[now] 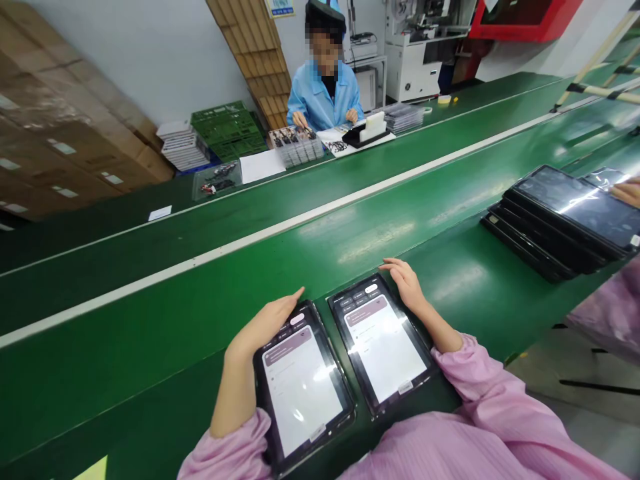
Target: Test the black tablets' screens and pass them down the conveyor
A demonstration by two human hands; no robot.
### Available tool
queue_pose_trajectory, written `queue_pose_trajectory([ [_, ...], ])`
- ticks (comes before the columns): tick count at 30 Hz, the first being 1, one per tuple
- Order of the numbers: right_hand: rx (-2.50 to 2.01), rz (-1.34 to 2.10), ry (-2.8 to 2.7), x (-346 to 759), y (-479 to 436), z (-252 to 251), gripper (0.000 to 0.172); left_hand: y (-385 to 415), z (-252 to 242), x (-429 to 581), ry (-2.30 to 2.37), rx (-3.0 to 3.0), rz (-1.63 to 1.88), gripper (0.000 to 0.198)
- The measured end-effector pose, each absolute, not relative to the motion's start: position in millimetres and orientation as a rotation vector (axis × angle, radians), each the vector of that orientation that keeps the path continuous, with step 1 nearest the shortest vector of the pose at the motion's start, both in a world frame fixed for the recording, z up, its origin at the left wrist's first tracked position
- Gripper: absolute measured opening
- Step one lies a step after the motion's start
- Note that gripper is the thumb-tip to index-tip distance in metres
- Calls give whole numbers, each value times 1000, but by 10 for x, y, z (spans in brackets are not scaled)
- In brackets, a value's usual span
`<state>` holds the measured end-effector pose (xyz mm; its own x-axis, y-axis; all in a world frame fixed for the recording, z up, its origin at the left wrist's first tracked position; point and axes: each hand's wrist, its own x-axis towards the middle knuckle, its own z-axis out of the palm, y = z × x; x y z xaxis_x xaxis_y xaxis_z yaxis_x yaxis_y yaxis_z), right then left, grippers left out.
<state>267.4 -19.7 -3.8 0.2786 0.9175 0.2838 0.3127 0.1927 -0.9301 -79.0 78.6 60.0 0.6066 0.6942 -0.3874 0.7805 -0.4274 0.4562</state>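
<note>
Two black tablets lie side by side on the green bench in front of me, both screens lit white. My left hand [265, 323] rests along the top left edge of the left tablet [301, 387], fingers stretched out toward its top corner. My right hand [407, 283] lies at the top right corner of the right tablet [383, 340], fingers spread and touching its edge. Neither hand grips anything. Pink sleeves cover both forearms.
A fanned stack of dark tablets [560, 223] lies at the right, with another person's hand [627, 192] on it. A green conveyor belt [280, 220] with a white stripe runs across. A person in a blue coat [325, 93] works opposite among trays [297, 145]. Cardboard boxes [60, 133] stand left.
</note>
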Motion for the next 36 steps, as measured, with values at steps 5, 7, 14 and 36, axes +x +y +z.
queue_pose_trajectory([
  [5, -1407, 454, -1679, 2662, -236, -73, 51, 816, 623, -875, 1164, 2157, -214, 75],
  [7, -1424, 436, -1730, 2647, -240, -93, 50, 790, 607, -831, 1141, 2198, -200, 74],
  [14, -1313, 837, -1594, 2746, -228, -138, 54, 746, 692, -839, 1196, 2087, -218, 65],
  [36, -1195, 1197, -1721, 2778, -250, -95, 98, 531, 743, -673, 1158, 2302, -325, 39],
])
